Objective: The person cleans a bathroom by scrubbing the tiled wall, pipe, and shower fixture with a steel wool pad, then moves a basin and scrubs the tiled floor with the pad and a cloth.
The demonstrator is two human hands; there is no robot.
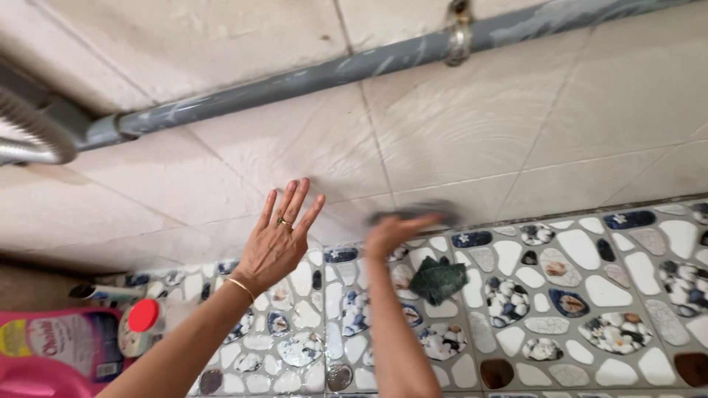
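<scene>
My left hand point(279, 239) is flat and spread, fingers apart, pressed against the pale wall tile point(457, 125); it wears a ring and a thin bracelet. My right hand point(391, 230) presses a dark scrubber point(414, 212), blurred by motion, against the bottom of the wall tile just above the floor line. A green scouring pad point(440, 280) lies on the pebble-pattern floor tiles point(605, 295), just right of my right forearm.
A grey pipe point(310, 77) with a metal clamp runs across the wall, joined to a ribbed metal hose point(29, 125) at the left. A pink detergent jug point(51, 354) and a small bottle with a red cap point(141, 324) stand at the lower left.
</scene>
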